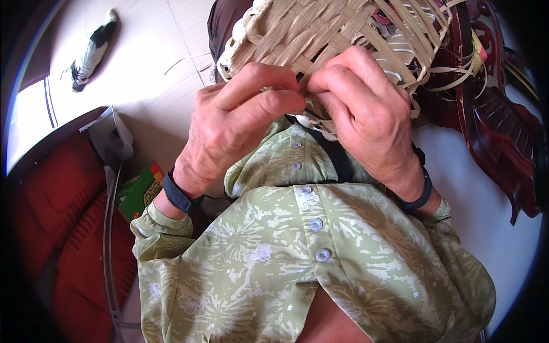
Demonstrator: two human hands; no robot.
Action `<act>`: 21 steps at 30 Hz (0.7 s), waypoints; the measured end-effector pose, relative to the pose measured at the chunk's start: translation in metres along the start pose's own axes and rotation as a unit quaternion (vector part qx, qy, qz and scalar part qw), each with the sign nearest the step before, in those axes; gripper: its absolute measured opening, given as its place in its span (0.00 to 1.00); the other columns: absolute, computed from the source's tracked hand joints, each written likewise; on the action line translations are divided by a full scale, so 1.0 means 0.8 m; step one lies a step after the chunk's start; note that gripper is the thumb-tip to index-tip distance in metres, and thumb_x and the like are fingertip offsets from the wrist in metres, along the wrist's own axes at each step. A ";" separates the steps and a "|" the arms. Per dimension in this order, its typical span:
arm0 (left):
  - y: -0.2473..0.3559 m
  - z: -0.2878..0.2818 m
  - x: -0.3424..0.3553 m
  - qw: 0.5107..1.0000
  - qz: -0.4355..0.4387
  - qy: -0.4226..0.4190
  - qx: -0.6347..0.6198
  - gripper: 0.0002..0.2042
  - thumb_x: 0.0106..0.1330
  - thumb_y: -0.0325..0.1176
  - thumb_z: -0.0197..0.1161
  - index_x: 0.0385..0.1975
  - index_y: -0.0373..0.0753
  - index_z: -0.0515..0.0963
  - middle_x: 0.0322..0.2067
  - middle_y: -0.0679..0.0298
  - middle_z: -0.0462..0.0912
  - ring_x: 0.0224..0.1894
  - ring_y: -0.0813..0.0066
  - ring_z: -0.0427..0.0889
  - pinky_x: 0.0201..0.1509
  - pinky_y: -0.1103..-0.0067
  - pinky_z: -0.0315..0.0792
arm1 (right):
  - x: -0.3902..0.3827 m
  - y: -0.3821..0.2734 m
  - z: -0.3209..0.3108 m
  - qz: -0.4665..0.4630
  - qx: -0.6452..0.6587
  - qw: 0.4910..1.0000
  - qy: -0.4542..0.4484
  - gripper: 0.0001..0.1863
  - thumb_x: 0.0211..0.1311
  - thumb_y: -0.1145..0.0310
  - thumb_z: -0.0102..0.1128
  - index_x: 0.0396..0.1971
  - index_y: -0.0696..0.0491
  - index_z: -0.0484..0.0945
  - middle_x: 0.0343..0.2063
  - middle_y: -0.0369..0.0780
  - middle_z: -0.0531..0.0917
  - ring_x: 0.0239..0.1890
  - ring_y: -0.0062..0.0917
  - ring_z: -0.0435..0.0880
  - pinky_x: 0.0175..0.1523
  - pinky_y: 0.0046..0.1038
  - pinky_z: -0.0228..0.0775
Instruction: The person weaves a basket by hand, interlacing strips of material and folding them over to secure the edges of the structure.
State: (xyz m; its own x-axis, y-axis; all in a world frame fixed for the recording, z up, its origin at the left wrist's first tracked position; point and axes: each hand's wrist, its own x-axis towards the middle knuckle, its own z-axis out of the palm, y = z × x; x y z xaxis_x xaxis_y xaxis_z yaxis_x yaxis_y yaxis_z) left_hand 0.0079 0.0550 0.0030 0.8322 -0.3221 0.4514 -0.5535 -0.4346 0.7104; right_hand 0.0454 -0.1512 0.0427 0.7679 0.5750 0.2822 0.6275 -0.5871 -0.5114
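A basket (303, 31) woven from flat tan strips rests tilted over my lap at the top of the view. Its rim, wrapped in pale strip, runs along the left side, and loose strips stick out at the right. Both of my hands meet at the basket's near edge. My left hand (229, 117) is closed, thumb and fingers pinched at that edge. Close beside it, my right hand (366, 106) is closed too, its fingertips pressed on the weave. The fingers hide most of what they pinch; strips of the basket show between them.
A carved dark red wooden chair (480, 114) stands at the right. On the left is a red cushioned seat (68, 228) with a grey metal-framed object (111, 137) next to it. A green box (140, 191) sits by my left wrist. A black-and-white bird (91, 54) is on the tiled floor.
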 end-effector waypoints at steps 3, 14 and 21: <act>-0.006 0.001 -0.004 0.998 -0.002 0.007 -0.054 0.13 0.53 0.14 0.66 0.37 0.35 0.84 0.39 0.58 0.83 0.37 0.68 0.85 0.38 0.77 0.81 | -0.003 -0.004 -0.009 0.022 0.061 0.997 0.029 0.10 0.49 0.83 0.70 0.31 0.55 0.82 0.30 0.39 0.79 0.30 0.29 0.82 0.34 0.27 0.74; -0.002 0.002 0.001 0.999 0.015 0.013 -0.037 0.15 0.52 0.09 0.58 0.36 0.32 0.83 0.39 0.58 0.82 0.35 0.70 0.83 0.34 0.79 0.77 | -0.034 -0.009 -0.048 -0.082 -0.063 0.994 -0.038 0.16 0.37 0.69 0.78 0.27 0.55 0.81 0.33 0.37 0.80 0.33 0.32 0.79 0.41 0.34 0.69; 0.001 0.004 -0.005 0.999 0.015 0.031 -0.021 0.15 0.52 0.09 0.59 0.36 0.33 0.83 0.39 0.58 0.82 0.35 0.69 0.83 0.34 0.79 0.77 | -0.033 -0.025 -0.034 -0.082 -0.079 0.993 -0.028 0.18 0.39 0.69 0.77 0.32 0.55 0.80 0.33 0.37 0.79 0.36 0.33 0.77 0.42 0.35 0.64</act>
State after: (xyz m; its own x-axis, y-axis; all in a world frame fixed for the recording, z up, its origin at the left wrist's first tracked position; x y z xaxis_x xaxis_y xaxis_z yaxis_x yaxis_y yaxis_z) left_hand 0.0044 0.0536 0.0001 0.8164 -0.2805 0.5049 -0.5775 -0.3896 0.7174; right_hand 0.0161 -0.1699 0.0672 0.6479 0.6990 0.3027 0.7595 -0.5624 -0.3268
